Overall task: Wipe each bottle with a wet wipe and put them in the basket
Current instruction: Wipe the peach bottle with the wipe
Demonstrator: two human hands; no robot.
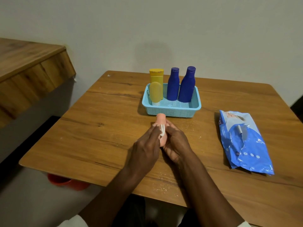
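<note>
Hands at the middle of a wooden table (101, 112), both closed round one small peach bottle (161, 119) that lies between them. The right hand (176, 142) cups the bottle from below and the side, fingers curled about its body. The left hand (147, 145) pinches a scrap of white wet wipe (162, 132) and presses it against the bottle's upper face. The bottle's long axis points away from the person, its rounded far end just short of the basket (172, 112), which stands directly ahead of both hands and near them; whether that end touches the basket's front wall cannot be told. Judged from this, the coming move is a short forward lift over the low rim, and the right hand, already bearing the bottle, is the better placed to make it.

The basket is pale blue plastic, rectangular, with a perforated floor and lattice walls. Four bottles stand in it: a squat yellow tube (155, 93) resting on its cap at front left, a taller yellow bottle (156, 75) behind it, and two dark blue bottles (173, 84) (187, 85) with narrow necks, close together at the right. Free floor remains at the front right. All look smooth and matt. A crumpled blue foil wipes pack (244, 141) lies well apart to the right, glossy and creased
</note>
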